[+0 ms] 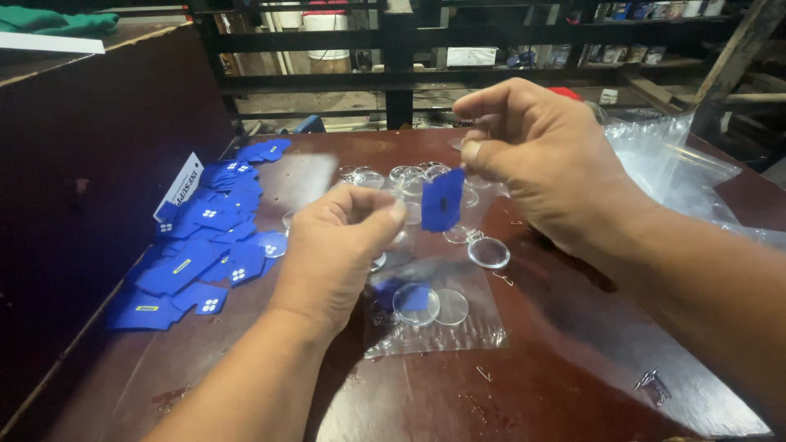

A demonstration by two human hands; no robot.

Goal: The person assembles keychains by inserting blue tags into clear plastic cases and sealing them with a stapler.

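On the dark reddish-brown wooden tabletop (pixel 409 393), below black metal shelving at twelve o'clock, a small blue card piece (pixel 442 200) is pinched by the closed right hand (pixel 536 155), a clear plastic sleeve (pixel 426 270) is pinched by the closed left hand (pixel 340 245), and blue cards (pixel 205 245) are heaped at nine o'clock.

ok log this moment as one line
left hand: pinches clear sleeve | right hand: pinches top of blue card | blue cards piled left | clear discs on brown table
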